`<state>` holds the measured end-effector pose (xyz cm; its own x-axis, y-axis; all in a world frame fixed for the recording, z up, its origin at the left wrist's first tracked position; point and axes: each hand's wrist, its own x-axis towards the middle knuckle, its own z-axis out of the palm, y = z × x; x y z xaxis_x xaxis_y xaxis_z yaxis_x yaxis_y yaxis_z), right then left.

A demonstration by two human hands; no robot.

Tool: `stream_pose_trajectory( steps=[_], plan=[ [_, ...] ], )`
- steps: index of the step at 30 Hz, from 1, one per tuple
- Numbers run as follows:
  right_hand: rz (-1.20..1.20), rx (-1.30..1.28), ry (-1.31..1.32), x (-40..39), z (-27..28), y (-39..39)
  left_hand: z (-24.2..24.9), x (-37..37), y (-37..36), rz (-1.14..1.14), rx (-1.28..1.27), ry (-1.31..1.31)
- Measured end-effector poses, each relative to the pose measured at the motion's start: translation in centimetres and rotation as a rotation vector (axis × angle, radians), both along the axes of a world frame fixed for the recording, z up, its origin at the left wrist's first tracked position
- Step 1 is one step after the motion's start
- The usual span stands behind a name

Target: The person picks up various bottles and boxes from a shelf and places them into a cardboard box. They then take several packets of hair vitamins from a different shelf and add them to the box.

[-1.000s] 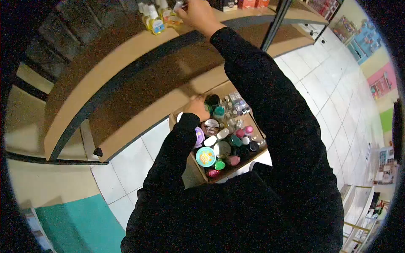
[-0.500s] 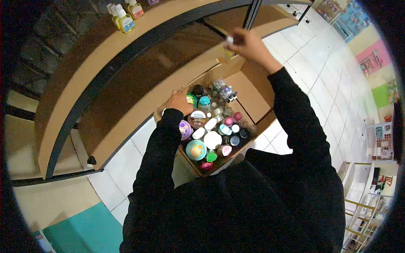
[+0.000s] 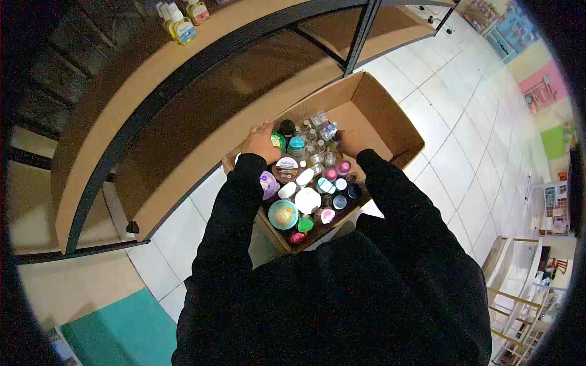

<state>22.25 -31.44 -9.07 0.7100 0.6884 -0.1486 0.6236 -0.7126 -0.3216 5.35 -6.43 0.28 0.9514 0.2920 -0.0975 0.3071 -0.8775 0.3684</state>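
A cardboard box (image 3: 390, 116) holds several bottles and jars packed at its near and left part. My left hand (image 3: 261, 144) rests at the box's left edge, fingers bent over the rim beside a green-lidded jar (image 3: 278, 142). Inside the box, my right hand (image 3: 350, 143) is lowered beside small clear bottles (image 3: 320, 119); its fingertips are hidden, and whatever they may hold does not show. A turquoise-lidded jar (image 3: 283, 215), a brown-lidded jar (image 3: 285, 170) and a white round lid (image 3: 307, 200) face upward.
A shelf unit (image 3: 201, 91) with black metal edges curves along the left and top. Pump bottles (image 3: 181, 27) stand on its upper board. White floor tiles (image 3: 452, 116) lie to the right, a teal panel (image 3: 122, 329) at the lower left, and a white rack (image 3: 519, 274) at the far right.
My right hand has come down from above the shelf side into the box. The yellowish bottle it held is no longer visible in it. My left hand has stayed at the rim.
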Motion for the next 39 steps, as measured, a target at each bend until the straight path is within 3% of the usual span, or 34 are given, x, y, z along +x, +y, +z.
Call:
stream_pose_trajectory(
  steps=[8,11,14,17,20,22,23,28,30,37,39],
  plan=[
    [0.032,0.0,-0.137,0.1,-6.2,0.7,-0.1,-0.1,0.1,-0.004,0.027,-0.014],
    [0.011,-0.117,-0.127,-0.4,-4.7,1.2,0.3,-0.1,0.0,0.005,-0.004,-0.002],
    [0.08,-0.034,-0.064,0.5,-4.4,1.3,0.0,-0.1,0.1,-0.01,-0.004,-0.029],
    [0.011,0.052,-0.059,-0.7,4.3,3.0,2.6,-0.5,-0.8,0.068,-0.095,0.043],
    [-0.081,0.236,-0.096,2.3,9.1,6.7,0.8,-0.1,0.2,0.005,-0.047,0.042],
    [0.085,0.672,-0.186,1.8,16.5,9.9,2.3,-0.2,-0.3,0.025,-0.074,0.12],
    [0.064,0.619,-0.248,1.8,19.9,11.6,2.1,-0.2,-0.2,0.024,-0.076,0.113],
    [0.336,1.124,-0.235,-0.8,30.7,20.6,1.2,0.0,0.1,-0.009,-0.05,0.123],
    [0.323,1.111,-0.695,-1.8,32.8,24.1,3.3,-0.4,-0.3,0.0,-0.1,0.183],
    [0.426,0.859,-0.539,-3.1,35.7,29.4,-0.5,-0.1,0.5,-0.061,0.036,-0.035],
    [0.434,0.749,-0.487,-2.8,35.6,29.7,0.5,-0.1,0.2,-0.025,-0.019,0.049]
  ],
)
